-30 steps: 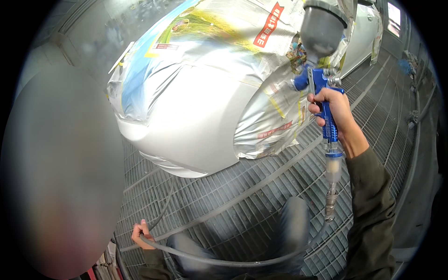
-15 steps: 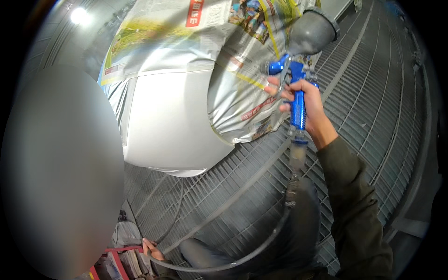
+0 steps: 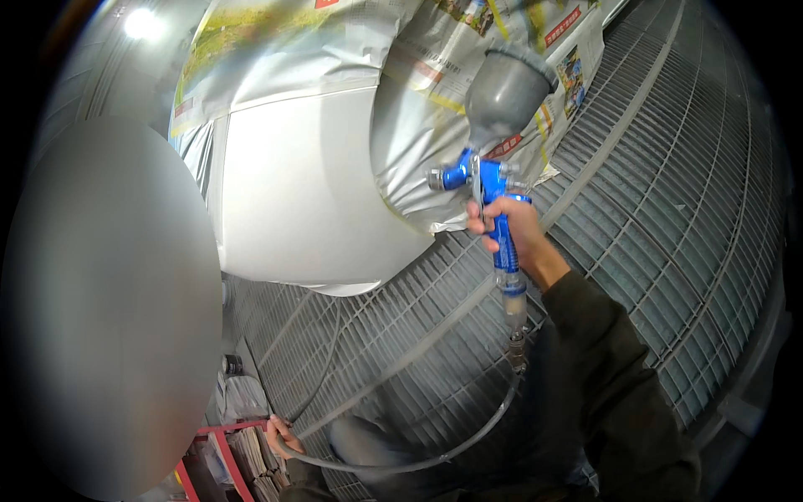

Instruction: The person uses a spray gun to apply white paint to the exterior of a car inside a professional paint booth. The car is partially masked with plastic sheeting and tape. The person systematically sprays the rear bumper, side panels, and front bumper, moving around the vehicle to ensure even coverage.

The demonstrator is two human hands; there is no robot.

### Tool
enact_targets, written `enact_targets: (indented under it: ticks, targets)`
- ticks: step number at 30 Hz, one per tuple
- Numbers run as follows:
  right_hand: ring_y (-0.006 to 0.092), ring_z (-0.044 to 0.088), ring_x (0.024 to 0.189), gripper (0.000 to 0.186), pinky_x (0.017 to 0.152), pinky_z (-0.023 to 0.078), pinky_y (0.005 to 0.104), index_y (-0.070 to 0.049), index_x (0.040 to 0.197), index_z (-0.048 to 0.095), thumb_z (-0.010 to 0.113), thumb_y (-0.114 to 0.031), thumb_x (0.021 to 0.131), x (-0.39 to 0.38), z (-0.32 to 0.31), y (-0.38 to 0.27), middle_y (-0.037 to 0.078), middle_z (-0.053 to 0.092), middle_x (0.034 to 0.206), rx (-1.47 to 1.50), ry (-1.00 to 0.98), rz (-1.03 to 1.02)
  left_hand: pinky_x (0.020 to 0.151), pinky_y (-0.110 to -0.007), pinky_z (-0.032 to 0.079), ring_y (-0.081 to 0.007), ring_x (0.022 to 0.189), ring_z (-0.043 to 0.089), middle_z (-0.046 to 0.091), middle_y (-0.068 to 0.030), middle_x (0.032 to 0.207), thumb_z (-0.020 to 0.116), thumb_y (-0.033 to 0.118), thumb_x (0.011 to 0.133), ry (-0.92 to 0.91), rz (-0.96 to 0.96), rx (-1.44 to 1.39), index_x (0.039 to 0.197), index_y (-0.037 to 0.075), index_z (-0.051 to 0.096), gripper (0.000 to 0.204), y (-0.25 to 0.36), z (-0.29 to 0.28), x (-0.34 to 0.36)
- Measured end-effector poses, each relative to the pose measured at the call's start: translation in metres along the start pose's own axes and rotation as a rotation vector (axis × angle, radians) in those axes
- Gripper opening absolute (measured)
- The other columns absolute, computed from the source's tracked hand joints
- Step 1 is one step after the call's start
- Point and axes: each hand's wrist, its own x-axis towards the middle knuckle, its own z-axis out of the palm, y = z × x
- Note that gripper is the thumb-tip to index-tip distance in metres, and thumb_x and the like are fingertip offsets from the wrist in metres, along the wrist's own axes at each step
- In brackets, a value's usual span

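Note:
My right hand [image 3: 523, 226] is closed round the handle of a blue spray gun [image 3: 493, 180] with a grey cup [image 3: 506, 96] on top and its nozzle pointing left, in front of a white car body panel [image 3: 297, 188]. Printed paper masking [image 3: 422, 109], creased and taped, surrounds the panel's top and right side; the gap between nozzle and panel is hard to judge. My left hand [image 3: 283, 437], low at the left, grips the grey hose [image 3: 443, 456] that loops up to the fitting under the gun's handle.
Metal grating [image 3: 652, 276] forms the floor, with my legs below me. A red rack [image 3: 237, 458] of folded papers and a wrapped bundle [image 3: 241, 393] stand at the lower left. A lamp [image 3: 142, 23] shines at the upper left. A blurred oval hides much of the left side.
My right hand and the gun have moved left and lower in the picture. The view has shifted, bringing more floor and the red rack into sight. My left hand still holds the hose.

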Motion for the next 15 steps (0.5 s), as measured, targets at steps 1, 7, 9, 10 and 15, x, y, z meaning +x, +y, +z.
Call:
enact_targets:
  ticks: [1, 7, 9, 10, 15]
  targets:
    - [0.0144, 0.051, 0.054, 0.018, 0.038, 0.04, 0.0251, 0.004, 0.089, 0.057, 0.05, -0.007, 0.077, 0.003, -0.017, 0.01, 0.01, 0.057, 0.072, -0.028, -0.021, 0.019, 0.059, -0.039, 0.031, -0.018, 0.06, 0.036, 0.037, -0.0071, 0.063, 0.043, 0.036, 0.105, -0.024, 0.014, -0.031, 0.072, 0.004, 0.038, 0.046, 0.002, 0.006, 0.001]
    - [0.0151, 0.048, 0.046, 0.013, 0.038, 0.038, 0.0256, 0.004, 0.082, 0.059, 0.051, -0.005, 0.076, 0.007, -0.049, 0.076, 0.011, 0.057, 0.065, -0.157, 0.149, 0.017, 0.062, -0.028, 0.034, -0.0096, 0.066, 0.036, 0.037, -0.0002, 0.067, 0.047, 0.027, 0.104, -0.026, -0.13, -0.1, 0.072, 0.007, 0.035, 0.04, -0.011, 0.004, -0.013]
    - [0.0154, 0.049, 0.047, 0.013, 0.038, 0.037, 0.0265, 0.004, 0.08, 0.059, 0.052, -0.006, 0.076, 0.01, -0.064, 0.095, 0.012, 0.057, 0.065, -0.173, 0.202, 0.029, 0.062, -0.028, 0.033, -0.0095, 0.066, 0.037, 0.038, 0.0004, 0.067, 0.047, 0.027, 0.104, -0.002, -0.14, -0.123, 0.071, 0.007, 0.036, 0.04, -0.027, 0.0, -0.017]
    - [0.0157, 0.049, 0.049, 0.011, 0.038, 0.037, 0.0277, 0.004, 0.079, 0.058, 0.053, -0.005, 0.076, 0.012, -0.074, 0.105, 0.012, 0.057, 0.065, -0.198, 0.239, 0.029, 0.061, -0.027, 0.033, -0.0094, 0.066, 0.037, 0.038, 0.0005, 0.067, 0.047, 0.027, 0.104, -0.008, -0.144, -0.119, 0.071, 0.007, 0.036, 0.04, -0.03, 0.001, -0.018]
    - [0.0168, 0.057, 0.059, 0.017, 0.039, 0.043, 0.029, 0.004, 0.084, 0.057, 0.054, -0.005, 0.07, 0.008, -0.102, 0.132, 0.011, 0.06, 0.076, -0.313, 0.412, 0.057, 0.06, -0.026, 0.032, -0.0088, 0.065, 0.036, 0.037, 0.001, 0.066, 0.048, 0.026, 0.104, -0.02, -0.129, -0.119, 0.071, 0.008, 0.036, 0.039, -0.037, -0.004, -0.019]
